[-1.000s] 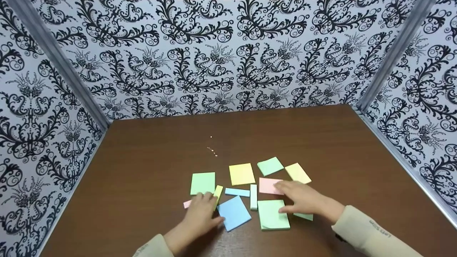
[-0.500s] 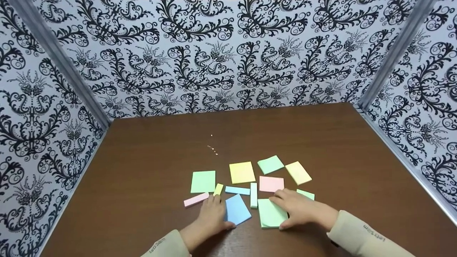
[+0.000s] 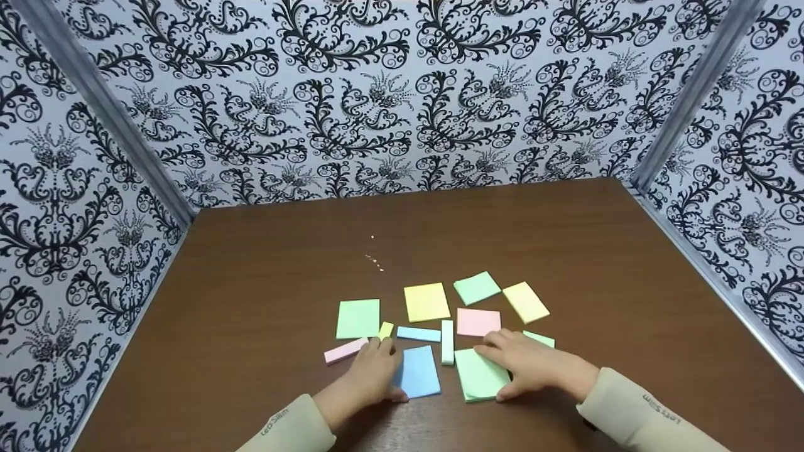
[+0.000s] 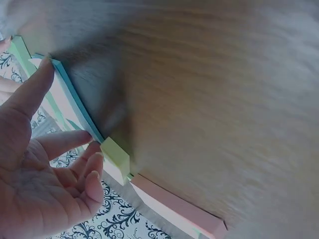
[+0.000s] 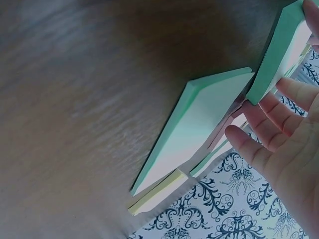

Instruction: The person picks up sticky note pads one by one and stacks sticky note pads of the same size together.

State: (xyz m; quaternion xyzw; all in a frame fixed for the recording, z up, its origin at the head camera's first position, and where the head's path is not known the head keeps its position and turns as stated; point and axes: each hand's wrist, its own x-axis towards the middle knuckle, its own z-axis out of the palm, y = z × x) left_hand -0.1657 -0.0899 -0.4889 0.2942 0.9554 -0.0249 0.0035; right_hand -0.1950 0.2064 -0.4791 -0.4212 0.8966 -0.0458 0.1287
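Note:
My left hand holds a square blue sticky note pad by its side, near the table's front. In the left wrist view the thumb and index finger span that blue pad. My right hand holds a light green sticky note pad along its right side, thumb at the near corner. The right wrist view has thumb and fingertips at the edges of this green pad. By the left fingertips lie a small yellow strip pad and a pink strip pad.
Behind the hands lie a blue strip, a pale green strip, a pink pad, a yellow pad and several other pads on the brown table. Patterned walls enclose the back and sides.
My left hand has shifted right from the strips to the blue pad, which has turned straighter. My right hand has come down from the pink pad onto the light green one, which is slightly turned.

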